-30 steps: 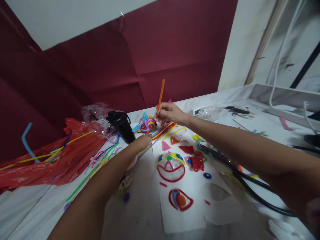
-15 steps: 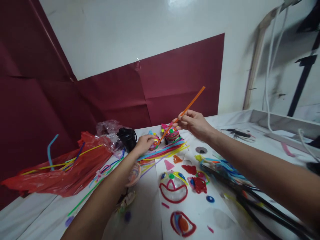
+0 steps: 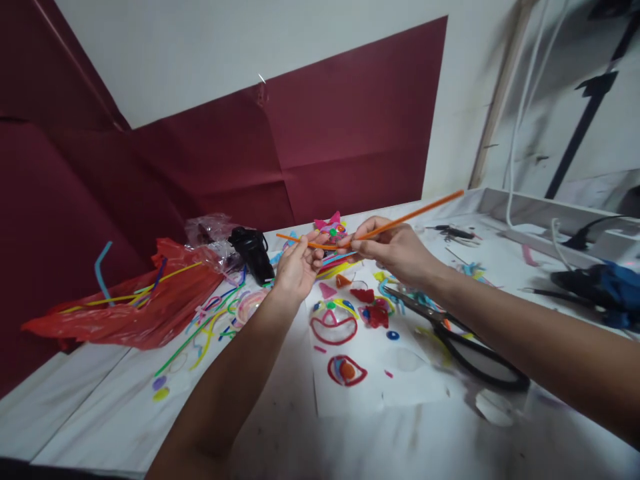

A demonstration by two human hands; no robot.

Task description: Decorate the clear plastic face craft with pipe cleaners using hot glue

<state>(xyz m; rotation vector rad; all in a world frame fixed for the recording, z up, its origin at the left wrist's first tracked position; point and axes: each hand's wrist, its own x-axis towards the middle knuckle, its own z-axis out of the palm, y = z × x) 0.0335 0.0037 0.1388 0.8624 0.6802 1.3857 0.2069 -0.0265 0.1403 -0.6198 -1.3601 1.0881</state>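
An orange pipe cleaner [image 3: 420, 212] runs between both hands, slightly bent, its long end rising to the right. My left hand [image 3: 299, 265] pinches it near its left end. My right hand [image 3: 387, 248] grips it farther right, thumb and fingers closed on it. Behind the hands stands a pink decorated figure [image 3: 334, 227]. Below them, on a white sheet [image 3: 345, 403], lie a clear face piece with a red mouth outline [image 3: 334, 330], a red-outlined eye shape [image 3: 347, 371], a red piece [image 3: 377, 317] and a blue ring [image 3: 393, 335].
Black-handled scissors [image 3: 465, 350] lie under my right forearm. A red plastic bag [image 3: 165, 300] with pipe cleaners on it is at the left, beside a black cylindrical object [image 3: 253, 253]. A dark blue bundle [image 3: 617, 293] sits at the far right.
My left hand has risen from the table onto the orange pipe cleaner. The pipe cleaner has tilted flatter, and my right hand is lower in the shifted view.
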